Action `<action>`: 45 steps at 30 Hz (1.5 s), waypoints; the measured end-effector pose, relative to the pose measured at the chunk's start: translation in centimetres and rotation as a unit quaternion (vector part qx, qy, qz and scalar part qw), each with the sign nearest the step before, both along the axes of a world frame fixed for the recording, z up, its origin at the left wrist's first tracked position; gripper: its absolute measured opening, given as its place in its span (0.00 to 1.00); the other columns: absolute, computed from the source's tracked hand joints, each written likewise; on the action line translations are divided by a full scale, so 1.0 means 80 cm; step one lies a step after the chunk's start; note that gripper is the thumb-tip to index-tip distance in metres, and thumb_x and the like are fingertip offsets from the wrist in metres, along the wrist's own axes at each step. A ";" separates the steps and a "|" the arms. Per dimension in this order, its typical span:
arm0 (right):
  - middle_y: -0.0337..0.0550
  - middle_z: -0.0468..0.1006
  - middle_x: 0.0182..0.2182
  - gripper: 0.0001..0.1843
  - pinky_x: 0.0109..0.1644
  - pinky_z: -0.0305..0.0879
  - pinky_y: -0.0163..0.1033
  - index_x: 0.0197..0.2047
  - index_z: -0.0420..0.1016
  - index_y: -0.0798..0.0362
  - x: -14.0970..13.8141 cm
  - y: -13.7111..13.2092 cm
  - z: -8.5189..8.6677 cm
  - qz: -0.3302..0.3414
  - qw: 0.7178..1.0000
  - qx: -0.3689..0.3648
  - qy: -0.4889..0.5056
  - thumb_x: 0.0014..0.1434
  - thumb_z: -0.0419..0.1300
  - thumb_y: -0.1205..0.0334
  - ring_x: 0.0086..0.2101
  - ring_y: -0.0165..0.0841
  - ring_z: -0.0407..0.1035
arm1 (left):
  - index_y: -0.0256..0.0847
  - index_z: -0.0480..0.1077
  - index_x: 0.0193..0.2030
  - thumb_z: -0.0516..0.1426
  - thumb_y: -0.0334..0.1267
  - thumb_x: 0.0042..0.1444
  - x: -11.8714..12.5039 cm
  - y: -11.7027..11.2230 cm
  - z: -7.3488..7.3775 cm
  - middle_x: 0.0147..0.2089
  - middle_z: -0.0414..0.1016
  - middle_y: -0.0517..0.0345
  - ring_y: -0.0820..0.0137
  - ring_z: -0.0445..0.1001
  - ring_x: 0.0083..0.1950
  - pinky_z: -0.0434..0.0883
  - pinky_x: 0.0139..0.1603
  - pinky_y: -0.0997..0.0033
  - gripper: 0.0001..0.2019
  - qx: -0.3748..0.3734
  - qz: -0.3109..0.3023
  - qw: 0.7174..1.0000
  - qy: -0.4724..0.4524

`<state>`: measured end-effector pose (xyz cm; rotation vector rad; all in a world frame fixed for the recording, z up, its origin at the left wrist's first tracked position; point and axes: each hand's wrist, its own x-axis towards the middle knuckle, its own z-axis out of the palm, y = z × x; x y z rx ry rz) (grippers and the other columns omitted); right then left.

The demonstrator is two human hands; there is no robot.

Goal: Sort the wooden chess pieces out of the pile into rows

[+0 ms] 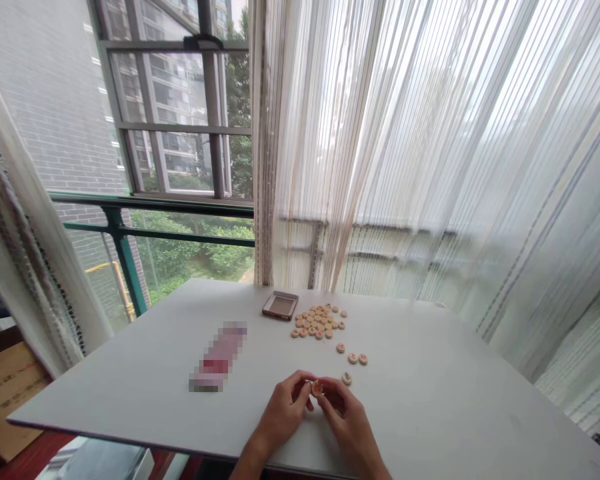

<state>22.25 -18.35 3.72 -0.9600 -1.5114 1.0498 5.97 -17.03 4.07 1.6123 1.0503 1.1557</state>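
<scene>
Left hand: thumb and fingertips of the left hand point(286, 403) closed narrow on the left rim of a small round piece.
Right hand: fingers of the right hand point(344, 408) curled, thumb and fingertip pinching the same piece from the right.
Held piece: wooden xiangqi piece point(317, 388), tilted up, a reddish character facing the wearer; it sits between both hands, over the near part of the table point(430, 400).
Grip, judged: rim hold suits a disc this small; light pressure from both sides keeps the character uncovered. Staying low over the tabletop would make a slip harmless.
Nearest loose piece: dark-marked disc point(347, 378), just beyond the right fingers, easily knocked by a knuckle; best to lift before shifting that way.
Farther loose pieces: red-marked single point(341, 347); right of it, a side-by-side pair point(353, 358).
Main cluster: many discs point(317, 326) packed closely, far side of the hands; some show characters, others look plain.
Shallow box: open, brown-rimmed box point(276, 316), left of the cluster, toward the far edge.
Left side: pixelated pinkish item point(217, 360), well apart from the left hand; identity cannot be told.
Edges: near edge runs under the forearms, the closest drop-off.
Room: broad tabletop to the right; leftward reach narrows at the pinkish item.
Beyond: sheer striped curtain point(405, 133) behind the far edge.
</scene>
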 end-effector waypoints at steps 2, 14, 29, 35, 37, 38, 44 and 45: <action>0.49 0.80 0.43 0.17 0.51 0.71 0.44 0.48 0.75 0.51 0.000 0.000 0.001 0.002 1.000 -0.010 0.009 0.60 0.61 0.50 0.44 0.42 0.75 | 0.38 0.72 0.50 0.51 0.49 0.64 -0.001 0.000 -0.001 0.33 0.76 0.55 0.69 0.75 0.32 0.71 0.36 0.72 0.18 -0.001 -0.004 1.000 0.001; 0.51 0.80 0.43 0.19 0.50 0.71 0.46 0.48 0.77 0.50 0.004 0.005 -0.004 0.011 0.999 -0.025 0.043 0.58 0.63 0.48 0.43 0.44 0.76 | 0.40 0.71 0.50 0.55 0.49 0.62 0.001 -0.005 0.007 0.40 0.79 0.52 0.68 0.76 0.37 0.73 0.40 0.71 0.16 0.002 -0.033 0.999 -0.015; 0.48 0.81 0.38 0.15 0.45 0.71 0.42 0.42 0.76 0.51 0.004 0.011 -0.007 0.005 0.997 -0.047 0.058 0.57 0.64 0.49 0.40 0.42 0.76 | 0.42 0.71 0.54 0.57 0.47 0.60 0.001 -0.010 0.009 0.43 0.79 0.52 0.69 0.75 0.36 0.71 0.40 0.72 0.18 0.016 -0.018 0.999 0.036; 0.43 0.79 0.31 0.15 0.39 0.69 0.38 0.36 0.74 0.52 0.001 0.010 -0.007 -0.033 0.998 -0.044 0.028 0.55 0.66 0.48 0.35 0.38 0.75 | 0.42 0.73 0.53 0.58 0.49 0.59 0.002 -0.013 0.011 0.41 0.80 0.53 0.68 0.75 0.37 0.71 0.39 0.72 0.19 0.014 -0.022 0.998 0.058; 0.43 0.78 0.30 0.16 0.37 0.69 0.37 0.34 0.74 0.52 0.000 0.009 -0.006 -0.047 0.998 -0.047 0.020 0.54 0.66 0.48 0.33 0.38 0.74 | 0.42 0.73 0.52 0.57 0.50 0.59 0.002 -0.012 0.010 0.41 0.80 0.52 0.67 0.75 0.38 0.71 0.40 0.72 0.19 0.011 -0.026 0.998 0.058; 0.43 0.78 0.29 0.16 0.37 0.68 0.37 0.33 0.74 0.53 0.000 0.009 -0.006 -0.050 0.997 -0.049 0.018 0.54 0.66 0.47 0.33 0.38 0.74 | 0.42 0.73 0.52 0.57 0.50 0.59 0.001 -0.012 0.010 0.41 0.80 0.52 0.67 0.75 0.38 0.71 0.40 0.72 0.19 0.009 -0.027 0.998 0.057; 0.43 0.78 0.27 0.18 0.36 0.67 0.37 0.33 0.76 0.53 0.003 0.009 -0.010 -0.050 0.997 -0.048 0.017 0.58 0.62 0.45 0.30 0.36 0.72 | 0.42 0.73 0.52 0.58 0.48 0.59 0.001 -0.013 0.013 0.41 0.80 0.53 0.67 0.76 0.38 0.72 0.42 0.72 0.18 0.007 -0.040 0.998 0.052; 0.43 0.78 0.27 0.18 0.35 0.67 0.37 0.33 0.76 0.53 0.004 0.009 -0.010 -0.048 0.998 -0.046 0.017 0.58 0.62 0.45 0.30 0.36 0.72 | 0.42 0.73 0.52 0.58 0.48 0.59 0.001 -0.013 0.013 0.42 0.80 0.52 0.67 0.77 0.39 0.72 0.42 0.72 0.18 0.006 -0.040 0.998 0.049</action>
